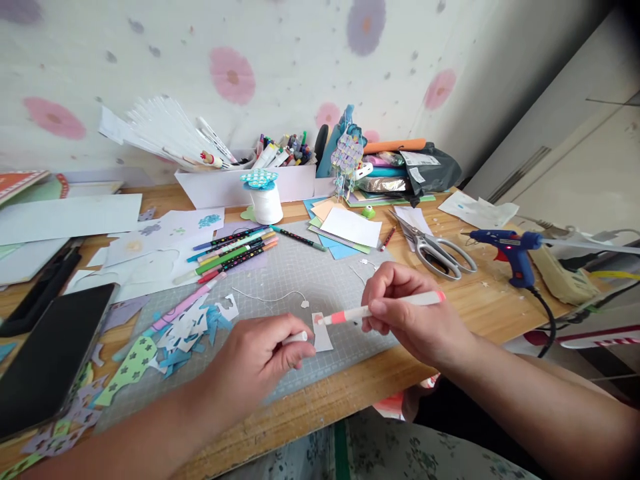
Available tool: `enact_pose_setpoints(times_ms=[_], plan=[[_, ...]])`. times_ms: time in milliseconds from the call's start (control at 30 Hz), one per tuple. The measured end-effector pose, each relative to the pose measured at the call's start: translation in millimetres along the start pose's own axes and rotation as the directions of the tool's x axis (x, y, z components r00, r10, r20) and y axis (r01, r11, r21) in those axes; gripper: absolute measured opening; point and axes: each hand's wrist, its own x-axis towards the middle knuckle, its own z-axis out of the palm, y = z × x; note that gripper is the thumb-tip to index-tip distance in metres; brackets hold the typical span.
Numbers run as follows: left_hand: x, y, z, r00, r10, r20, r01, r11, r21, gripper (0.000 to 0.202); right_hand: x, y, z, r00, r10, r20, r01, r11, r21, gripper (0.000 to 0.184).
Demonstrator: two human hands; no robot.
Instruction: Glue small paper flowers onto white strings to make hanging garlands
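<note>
My right hand (407,313) grips a white marker (360,311) with a coral band and coral end, its tip pointing left. The tip is over or against a small white paper strip (323,335) that bears a pinkish mark. In my left hand (265,347), thumb and fingers close around a white marker cap (295,338), just left of the strip. Both hands are above a grey cutting mat (280,267). Behind the strip, a thin white string (265,299) ends in a small white flower-shaped piece (305,304).
Colored markers (235,250) and paper scraps (185,333) lie left, beside a black phone (55,353). Scissors (435,250) and a blue glue gun (510,250) with a cable are at right. A thread spool (267,202), stacked papers (350,227) and a pen box (295,183) stand at the back.
</note>
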Motion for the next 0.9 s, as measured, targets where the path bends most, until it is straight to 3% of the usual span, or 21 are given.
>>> enact_pose_setpoints(times_ms=[67,167,400,567,667,767,800,867,900], plan=[[0,2,-0.9,0.997,-0.070,0.019,0.072,0.988,-0.135,0.026,-3,-2,4,0.999,-0.003,0.054,0.006,0.998,-0.057,0.019],[0,4,-0.1,0.996,-0.085,0.022,0.088,0.971,-0.221,0.032,-4,-5,10,0.997,0.014,0.081,-0.004,0.992,-0.127,0.021],[-3,3,2.3,1.000,-0.013,0.010,0.014,0.987,-0.158,0.042,-2,-8,21,0.984,0.070,0.161,-0.027,0.967,-0.253,0.022],[-5,4,5.5,0.999,0.004,-0.045,-0.009,0.992,-0.127,0.041,5,-7,32,0.987,0.003,0.159,0.052,0.940,-0.336,0.025],[-4,3,1.3,0.995,-0.024,-0.092,0.011,0.990,-0.144,0.041,18,-8,32,0.981,0.013,0.194,0.049,0.949,-0.310,0.027],[-1,-2,-10.0,0.973,-0.139,-0.184,0.124,0.988,-0.092,0.026,42,-8,24,0.980,-0.001,0.198,0.050,0.969,-0.242,0.026],[0,-5,-14.0,0.955,-0.177,-0.236,0.165,0.984,-0.070,0.031,51,-7,20,0.982,-0.036,0.186,0.085,0.962,-0.260,0.024],[0,-7,-19.6,0.915,-0.185,-0.359,0.191,0.981,-0.019,0.045,70,-3,14,0.971,-0.108,0.212,0.189,0.890,-0.415,0.019],[-2,-7,-20.6,0.905,-0.139,-0.403,0.162,0.986,0.024,0.043,79,1,12,0.952,-0.135,0.275,0.267,0.806,-0.528,0.014]])
